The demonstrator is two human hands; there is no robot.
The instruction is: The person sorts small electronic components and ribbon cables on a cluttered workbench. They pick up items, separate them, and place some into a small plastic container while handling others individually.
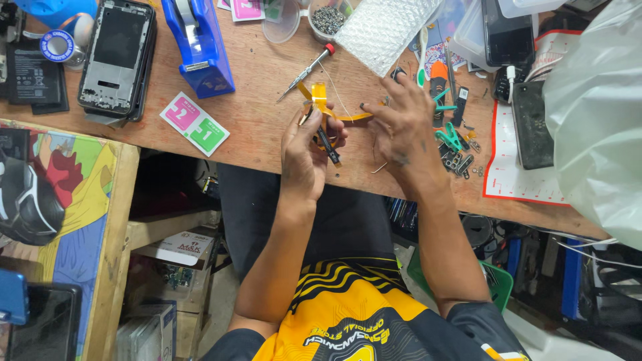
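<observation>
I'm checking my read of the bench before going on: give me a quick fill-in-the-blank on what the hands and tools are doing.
1. Both hands, left hand and right hand, hold a thin flex ribbon coloured ____.
2. The screwdriver has a ____ cap.
3. The tape dispenser is ____.

Missing words: orange; red; blue

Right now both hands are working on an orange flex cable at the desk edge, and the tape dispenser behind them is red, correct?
Not quite: the tape dispenser is blue, not red, as the head view shows. The left hand and right hand do hold the orange flex cable at the desk edge.
</observation>
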